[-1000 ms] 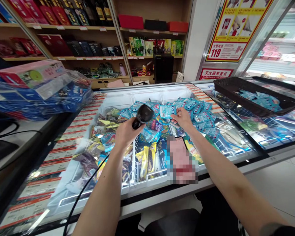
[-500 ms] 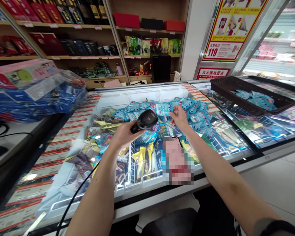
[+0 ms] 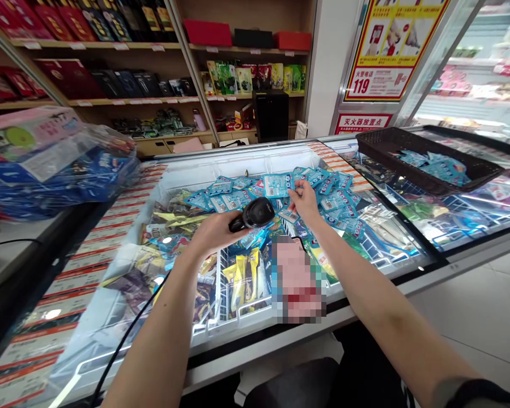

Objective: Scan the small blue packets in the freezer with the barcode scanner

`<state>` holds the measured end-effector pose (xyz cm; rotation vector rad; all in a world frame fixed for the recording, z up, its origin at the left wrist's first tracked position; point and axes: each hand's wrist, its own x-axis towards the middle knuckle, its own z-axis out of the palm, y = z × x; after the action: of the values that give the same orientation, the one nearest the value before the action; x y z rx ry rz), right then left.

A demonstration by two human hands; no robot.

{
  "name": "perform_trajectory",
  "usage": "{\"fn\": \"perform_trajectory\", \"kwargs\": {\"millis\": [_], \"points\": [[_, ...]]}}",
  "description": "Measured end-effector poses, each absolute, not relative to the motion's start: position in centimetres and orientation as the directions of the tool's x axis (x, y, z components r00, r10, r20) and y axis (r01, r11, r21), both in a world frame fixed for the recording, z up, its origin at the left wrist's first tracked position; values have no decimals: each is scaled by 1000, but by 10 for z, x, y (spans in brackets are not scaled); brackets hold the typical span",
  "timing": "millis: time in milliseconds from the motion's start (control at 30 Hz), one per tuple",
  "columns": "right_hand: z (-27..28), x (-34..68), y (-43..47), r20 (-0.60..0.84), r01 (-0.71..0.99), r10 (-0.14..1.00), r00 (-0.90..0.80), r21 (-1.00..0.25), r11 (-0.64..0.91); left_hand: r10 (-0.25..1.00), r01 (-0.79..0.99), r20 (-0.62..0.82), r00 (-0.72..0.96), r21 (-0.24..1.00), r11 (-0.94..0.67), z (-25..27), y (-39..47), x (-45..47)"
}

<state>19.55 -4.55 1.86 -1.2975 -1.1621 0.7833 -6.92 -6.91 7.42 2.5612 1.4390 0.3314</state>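
My left hand [image 3: 216, 233] is wrapped round the handle of a black barcode scanner [image 3: 258, 213], its head pointing right over the freezer. To the right of it, my right hand [image 3: 304, 200] pinches the edge of a light-blue packet [image 3: 277, 185] with printed labels. A heap of similar blue packets [image 3: 339, 202] lies on the freezer's glass top around and behind that hand. Nearer to me, a phone [image 3: 300, 277], blurred by pixels, lies on the glass by the front edge. The scanner's black cable [image 3: 130, 333] runs down along my left forearm.
Under the glass of the freezer [image 3: 238, 334] are wrapped ice creams [image 3: 243, 277]. A dark basket [image 3: 476, 158] holding blue packets stands at the right. Plastic-wrapped boxes [image 3: 46, 164] are stacked at the left. Shelves [image 3: 123, 102] of goods stand behind.
The scanner's head has tilted lower and turned toward the packet held in my right hand. The whole view has shifted slightly. Both hands keep their hold.
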Motion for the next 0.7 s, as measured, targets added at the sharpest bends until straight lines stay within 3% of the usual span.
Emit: {"fn": "perform_trajectory", "kwargs": {"millis": [233,700], "points": [[16,195,-46,224,209,935,275,-963,169,881,818,151,449,326,-473,74,-67,-77],[12,191,-50,315,316,924,219,-918,238,853,839,174,492,165,-518,65,-65,-85]]}}
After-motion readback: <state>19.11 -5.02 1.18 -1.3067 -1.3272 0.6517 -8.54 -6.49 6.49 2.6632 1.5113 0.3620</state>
